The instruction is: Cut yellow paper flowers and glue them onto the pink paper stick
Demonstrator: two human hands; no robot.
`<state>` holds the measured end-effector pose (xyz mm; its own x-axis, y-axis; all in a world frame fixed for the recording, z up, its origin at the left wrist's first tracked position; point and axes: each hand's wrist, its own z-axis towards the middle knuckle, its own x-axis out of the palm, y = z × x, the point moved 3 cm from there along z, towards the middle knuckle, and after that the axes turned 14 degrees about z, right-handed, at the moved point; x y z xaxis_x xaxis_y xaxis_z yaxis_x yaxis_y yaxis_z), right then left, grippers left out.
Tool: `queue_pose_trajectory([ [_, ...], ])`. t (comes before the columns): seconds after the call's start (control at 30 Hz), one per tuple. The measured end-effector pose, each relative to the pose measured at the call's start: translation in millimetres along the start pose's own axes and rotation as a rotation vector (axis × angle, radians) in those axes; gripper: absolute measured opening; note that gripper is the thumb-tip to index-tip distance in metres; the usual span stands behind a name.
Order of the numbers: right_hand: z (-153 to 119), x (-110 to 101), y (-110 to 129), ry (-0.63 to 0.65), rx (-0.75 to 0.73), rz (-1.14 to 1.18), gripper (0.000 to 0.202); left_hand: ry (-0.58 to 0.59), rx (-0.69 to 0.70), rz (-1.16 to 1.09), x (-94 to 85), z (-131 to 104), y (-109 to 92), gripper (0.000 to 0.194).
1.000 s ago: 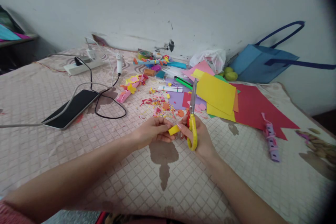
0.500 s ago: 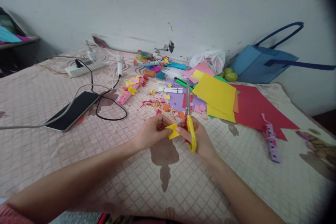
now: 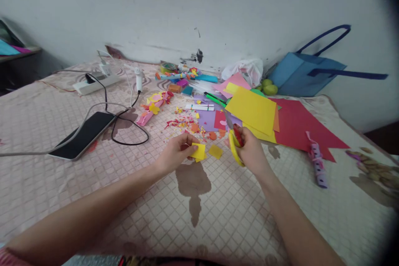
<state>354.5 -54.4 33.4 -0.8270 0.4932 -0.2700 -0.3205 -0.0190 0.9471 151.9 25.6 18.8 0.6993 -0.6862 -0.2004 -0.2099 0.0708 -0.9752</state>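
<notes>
My left hand [image 3: 178,152] pinches small yellow paper pieces [image 3: 198,151] between thumb and fingers, a little above the patterned cloth. Another yellow paper square [image 3: 215,151] is just right of them, apart from both hands. In my right hand [image 3: 252,149] are scissors [image 3: 236,149] with yellow and red handles, their blades pointing up and away from me. Behind the hands lie coloured paper scraps [image 3: 187,124] and a red paper piece [image 3: 220,120] on a purple sheet [image 3: 204,121].
Yellow sheets [image 3: 254,110] and a large red sheet [image 3: 304,126] lie to the right, before a blue bag [image 3: 307,74]. A purple paper roll [image 3: 318,166] lies nearer. Leftward are a dark tablet-like device [image 3: 82,135], cables and a power strip [image 3: 96,84].
My right hand has let go of the yellow paper and moved right with the scissors. A separate yellow square now shows between the hands. The whole view has shifted slightly.
</notes>
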Motion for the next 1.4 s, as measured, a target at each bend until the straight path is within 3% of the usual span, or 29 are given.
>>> queue_pose_trajectory([
  [0.27,-6,16,-8,0.152,-0.047,-0.422,0.022,0.047,0.003,-0.061,1.6,1,4,0.03],
  [0.7,-4,16,-19,0.18,0.009,-0.393,0.022,0.018,-0.062,-0.056,0.8,4,4,0.023],
  [0.87,-2,13,-16,0.183,0.038,-0.092,0.026,0.023,-0.031,0.032,0.5,1,4,0.022],
  [1.07,-17,27,2,0.385,0.162,0.285,0.034,0.074,0.2,0.134,5.8,-8,-10,0.018],
  [1.23,-28,39,10,0.475,0.185,0.425,0.027,0.146,0.126,0.194,12.6,-12,-8,0.017],
  [1.4,-28,40,9,0.386,0.257,0.567,0.027,0.096,0.107,0.145,12.4,-9,-2,0.014],
])
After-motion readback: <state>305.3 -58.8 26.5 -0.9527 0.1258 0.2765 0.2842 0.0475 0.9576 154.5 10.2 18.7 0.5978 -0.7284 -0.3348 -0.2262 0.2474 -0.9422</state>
